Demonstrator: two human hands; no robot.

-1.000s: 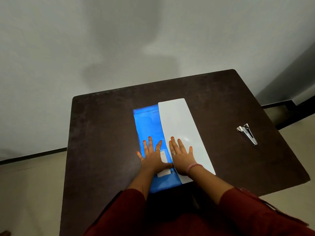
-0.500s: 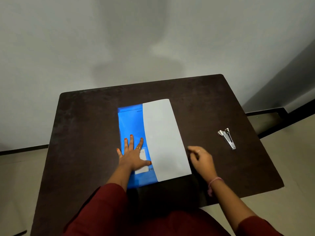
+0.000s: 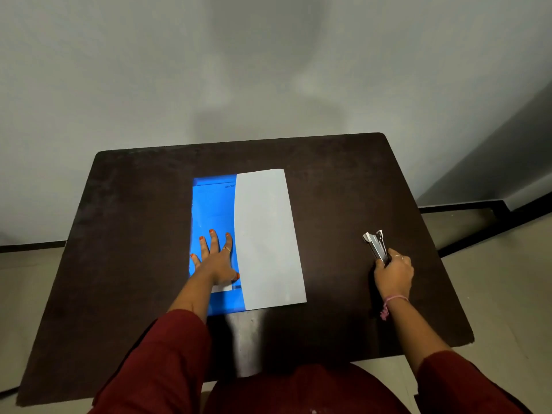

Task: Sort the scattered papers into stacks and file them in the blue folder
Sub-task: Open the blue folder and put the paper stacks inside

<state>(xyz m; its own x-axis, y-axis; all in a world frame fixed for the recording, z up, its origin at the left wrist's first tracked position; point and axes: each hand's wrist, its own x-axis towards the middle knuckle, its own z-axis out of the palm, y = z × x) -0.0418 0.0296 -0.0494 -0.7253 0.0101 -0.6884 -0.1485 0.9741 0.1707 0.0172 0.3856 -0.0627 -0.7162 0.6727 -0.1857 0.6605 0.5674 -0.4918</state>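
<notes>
Head view: left hand point(image 3: 215, 258) lies flat, fingers spread, on the folder point(image 3: 212, 210) at frame centre; paper point(image 3: 267, 237) overlaps its right side. Right hand point(image 3: 393, 273) grips the stapler point(image 3: 375, 246) at right. Risk: lifting left hand lets paper slide off.

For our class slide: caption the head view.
Left hand pins blue folder; right hand grips stapler.

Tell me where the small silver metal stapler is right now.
In the head view the small silver metal stapler is at the dark table's right side, gripped in the right hand, well right of the white paper stack.
</notes>
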